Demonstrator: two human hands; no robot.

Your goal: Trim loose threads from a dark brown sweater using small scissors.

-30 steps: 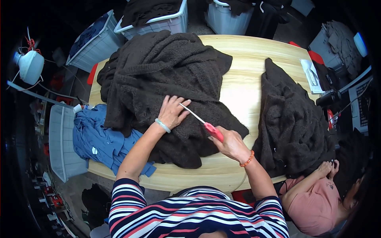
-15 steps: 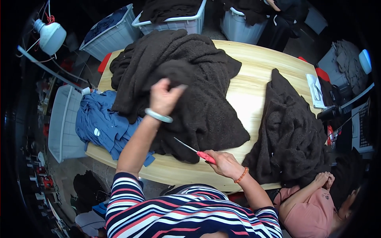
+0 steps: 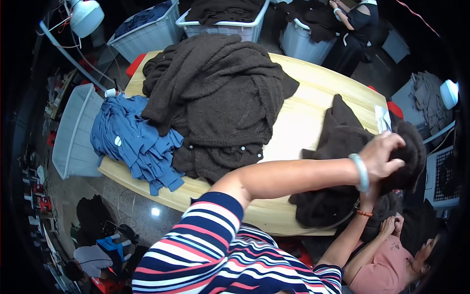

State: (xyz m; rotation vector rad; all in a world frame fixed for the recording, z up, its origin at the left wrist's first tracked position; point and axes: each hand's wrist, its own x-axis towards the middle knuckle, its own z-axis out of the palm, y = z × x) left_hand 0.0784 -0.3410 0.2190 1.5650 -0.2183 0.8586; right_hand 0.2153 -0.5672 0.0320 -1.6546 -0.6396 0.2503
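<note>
1. Left hand [image 3: 384, 157]: reaches across the body to the table's right end, fingers curled into the top of a dark brown fleece garment [image 3: 342, 147]. Grasping it, clenched on the fabric. Pale bangle at the wrist.
2. Right hand [image 3: 369, 196]: mostly hidden under the left wrist; only the wrist w/ a bead bracelet shows, right below the left hand. Cannot tell if open or closed, or what it holds.
3. Garment position: heaped at the right end of the wooden table [image 3: 313, 110], spilling over the near-right edge. Both hands meet at its right-hand top; bulk lies left of and below them.
4. Long axis: approx. from the far edge down to the near edge, slightly slanted.
5. Nearer hand: left, on top and in contact.
6. Other items: big brown fleece pile [image 3: 215, 98] at the centre-left, well apart from the hands; blue garments [image 3: 132, 142] over the left edge.
7. Second person [image 3: 387, 269] crouched below the near-right corner, hands near the hanging fabric.
</note>
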